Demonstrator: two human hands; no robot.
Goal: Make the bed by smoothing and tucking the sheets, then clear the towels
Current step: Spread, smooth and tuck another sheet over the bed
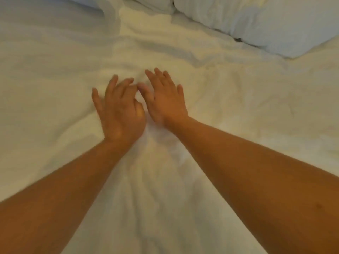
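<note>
Left hand (120, 110) and right hand (166, 100), fingers spread and holding nothing, lie side by side on wrinkled white sheet (229, 99). Pillow (275, 24) sits upper right. No readable writing.

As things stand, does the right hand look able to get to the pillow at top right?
Probably yes. The right hand lies flat on the sheet, and only bare, wrinkled sheet lies between it and the pillow; it may need a lean forward.

A bedroom: a bed (55, 88) fills the view, covered in a wrinkled white sheet (229, 92), with a white pillow (275, 26) at far right.
</note>
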